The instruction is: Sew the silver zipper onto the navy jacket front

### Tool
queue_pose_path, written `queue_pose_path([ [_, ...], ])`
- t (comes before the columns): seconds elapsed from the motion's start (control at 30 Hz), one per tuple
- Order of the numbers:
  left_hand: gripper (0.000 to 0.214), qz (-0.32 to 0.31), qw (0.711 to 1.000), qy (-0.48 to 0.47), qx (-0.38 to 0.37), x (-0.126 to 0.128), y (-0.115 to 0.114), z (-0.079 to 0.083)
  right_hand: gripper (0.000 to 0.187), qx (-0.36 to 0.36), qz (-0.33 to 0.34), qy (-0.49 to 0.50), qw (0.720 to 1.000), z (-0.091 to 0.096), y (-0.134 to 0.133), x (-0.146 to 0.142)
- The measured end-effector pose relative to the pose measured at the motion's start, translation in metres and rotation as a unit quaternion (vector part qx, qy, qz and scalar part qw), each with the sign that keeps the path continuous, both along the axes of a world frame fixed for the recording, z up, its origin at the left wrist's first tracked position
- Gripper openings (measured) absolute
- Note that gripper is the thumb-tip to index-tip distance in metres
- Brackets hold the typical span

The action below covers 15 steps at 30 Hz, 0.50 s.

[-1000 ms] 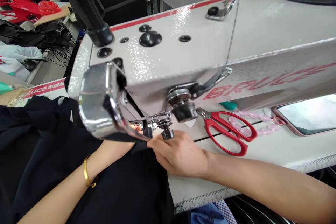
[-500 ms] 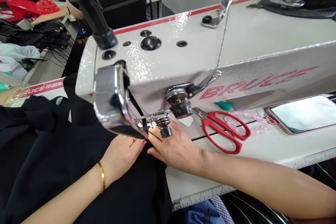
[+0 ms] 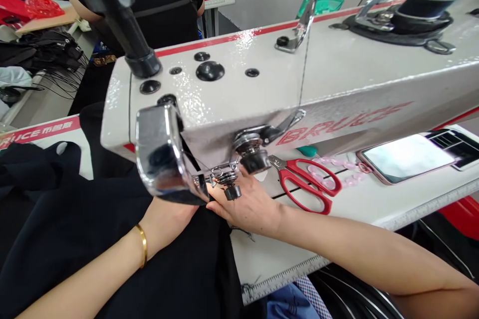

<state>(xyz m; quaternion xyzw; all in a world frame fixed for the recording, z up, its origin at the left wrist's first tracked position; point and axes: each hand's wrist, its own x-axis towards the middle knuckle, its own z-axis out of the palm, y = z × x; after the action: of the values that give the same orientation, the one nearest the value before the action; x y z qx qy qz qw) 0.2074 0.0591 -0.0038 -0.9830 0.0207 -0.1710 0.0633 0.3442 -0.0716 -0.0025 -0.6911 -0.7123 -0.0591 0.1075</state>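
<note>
A white sewing machine (image 3: 239,99) with a chrome face cover (image 3: 160,154) stands over my hands. Dark navy cloth (image 3: 86,219) spreads beneath it and down over the table's front edge. My left hand (image 3: 168,222), a gold bangle at its wrist, is closed on the cloth just left of the needle area; the cover hides its fingertips. On the other side my right hand (image 3: 250,207) grips the cloth's edge, thumb towards the left hand. The thread tension knob (image 3: 232,192) partly covers its fingers. Needle and presser foot are hidden.
Red-handled scissors (image 3: 309,187) lie right of my right hand, beside a pink bead strap (image 3: 344,167) and a phone (image 3: 407,157). A ruler strip (image 3: 288,276) runs along the table edge. Beyond the machine sits a person in black (image 3: 149,0). A thread spool (image 3: 426,7) tops the machine.
The camera view has shifted, bringing the thread spool and more of the table at right into sight. Both hands remain at the cloth; my left fingers are now more hidden behind the cover.
</note>
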Motion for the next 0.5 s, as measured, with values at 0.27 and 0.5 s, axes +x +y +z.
queue_pose_path([
  [0.27,0.019,0.024,0.999,-0.007,0.023,0.000,0.001,-0.001,0.044,0.018,-0.048,0.170,0.984,0.000,0.006,0.021],
  [0.5,0.019,0.036,0.999,0.028,0.015,-0.003,-0.003,-0.002,0.043,0.027,-0.106,0.254,0.961,-0.002,0.010,0.028],
])
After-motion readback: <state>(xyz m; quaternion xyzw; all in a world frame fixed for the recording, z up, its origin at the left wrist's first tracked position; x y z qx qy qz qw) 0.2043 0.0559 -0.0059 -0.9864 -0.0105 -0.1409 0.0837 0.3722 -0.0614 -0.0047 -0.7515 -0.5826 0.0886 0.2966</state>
